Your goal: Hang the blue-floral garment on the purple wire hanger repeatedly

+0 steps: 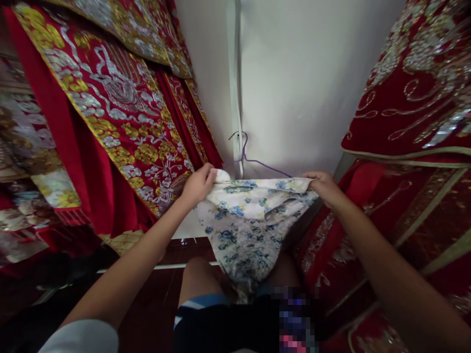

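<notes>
- Between the left hand (200, 184) and the right hand (326, 186), in the head view, the floral cloth (243, 240) was spread, touching the fingers of both.
- The left fingers were closed over its upper left corner, with no gap that I could see; the right fingers were pinched on its upper right corner.
- Its upper edge ran nearly level from one hand to the other, and this was its main line; below the fingers the cloth became narrower and went down towards the lap.
- Neither hand was nearer to the cloth, as each held one end.
- Just beyond the fingers was the purple hanger (253, 159), its neck nearer to the left hand. Its lower part was hidden, so I cannot tell whether it was inside the cloth.
- Outside the left fingers hung a red embroidered drape (121, 93); outside the right fingers, red beaded garments (415, 108).
</notes>
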The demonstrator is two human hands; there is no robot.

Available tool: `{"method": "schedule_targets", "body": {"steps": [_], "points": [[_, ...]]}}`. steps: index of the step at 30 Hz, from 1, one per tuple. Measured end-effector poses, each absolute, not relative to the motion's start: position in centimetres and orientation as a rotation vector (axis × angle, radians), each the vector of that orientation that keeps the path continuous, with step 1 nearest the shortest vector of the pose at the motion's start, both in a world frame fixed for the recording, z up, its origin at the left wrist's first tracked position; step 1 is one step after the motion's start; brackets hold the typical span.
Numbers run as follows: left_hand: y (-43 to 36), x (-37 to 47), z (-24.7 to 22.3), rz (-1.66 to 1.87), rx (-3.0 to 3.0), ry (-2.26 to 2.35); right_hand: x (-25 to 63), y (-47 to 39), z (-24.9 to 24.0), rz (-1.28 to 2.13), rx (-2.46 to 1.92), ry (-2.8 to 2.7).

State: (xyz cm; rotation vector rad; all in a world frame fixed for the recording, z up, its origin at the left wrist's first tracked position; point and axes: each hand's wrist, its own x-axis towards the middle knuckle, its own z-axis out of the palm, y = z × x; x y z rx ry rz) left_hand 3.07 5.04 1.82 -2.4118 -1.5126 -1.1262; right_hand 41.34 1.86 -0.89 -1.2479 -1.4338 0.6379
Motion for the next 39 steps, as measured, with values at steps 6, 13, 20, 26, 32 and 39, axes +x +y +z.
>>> {"method": "schedule_targets", "body": {"steps": [6, 13, 20, 26, 32, 39], "points": [[6.0, 0.7, -1.5, -1.819, -2.441, -2.166, 38.1, -0.8, -0.5, 1.239, -0.759, -1.071], [6.8, 1.3, -5.6, -1.998, -2.334, -2.667, 29.9, 0.0, -2.3, 1.361, -0.746, -1.233], [9.1, 4.6, -8.9, -2.158, -2.254, -2.776, 32.3, 0.4, -4.1, 1.06, -0.936, -1.366], [11.6, 7.0, -9.9, -2.426, -2.088, -2.708, 34.4, 0.8, -3.9, 0.988, -0.978, -1.377], [12.2, 6.0, -10.5, -2.473, -1.824, -2.581, 35.8, 0.8, -3.8, 0.917, -1.042, -1.445], [9.7, 6.5, -11.2, -2.326, -1.886, -2.201, 35.2, 3.3, -4.9, 0.536, -1.079, -1.599]]}}
